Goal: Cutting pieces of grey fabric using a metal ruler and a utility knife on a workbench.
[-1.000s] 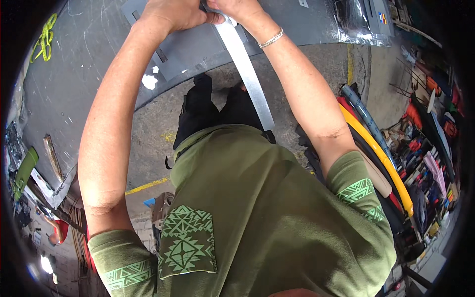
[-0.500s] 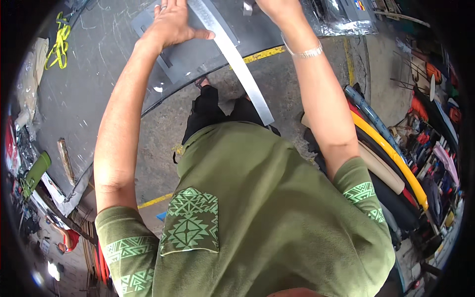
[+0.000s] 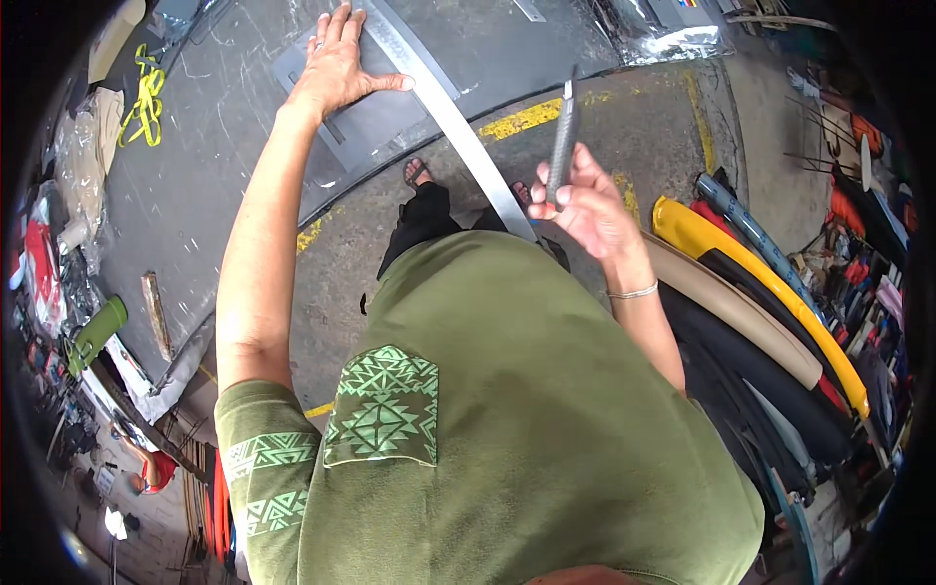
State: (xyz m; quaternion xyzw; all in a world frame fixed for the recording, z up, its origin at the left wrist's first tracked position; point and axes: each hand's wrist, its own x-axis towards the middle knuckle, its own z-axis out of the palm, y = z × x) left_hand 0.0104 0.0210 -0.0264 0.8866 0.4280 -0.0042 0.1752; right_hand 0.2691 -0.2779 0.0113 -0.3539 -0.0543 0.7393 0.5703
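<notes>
My left hand (image 3: 336,76) lies flat on a grey sheet (image 3: 372,136) with slots cut in it, fingers stretched out. Its thumb presses on a long metal ruler (image 3: 466,151), which runs across the sheet and over the table's near edge toward my shirt. My right hand (image 3: 597,216) is raised off the table, to the right of the ruler's near end. Its fingers are closed round the dark textured handle of a knife (image 3: 562,146), whose tip points up and away from me.
The dark table (image 3: 229,127) carries a yellow strap (image 3: 146,97), a wooden stick (image 3: 156,317) and a shiny plastic-wrapped pack (image 3: 682,44). On the right stand rolls of material, among them a yellow roll (image 3: 760,292) and a beige roll (image 3: 736,307). A person in red (image 3: 158,470) is at far left.
My right hand has come back from the table toward my body, bringing the knife into view. The left hand stays pressed on the sheet and ruler; the whole view has shifted slightly.
</notes>
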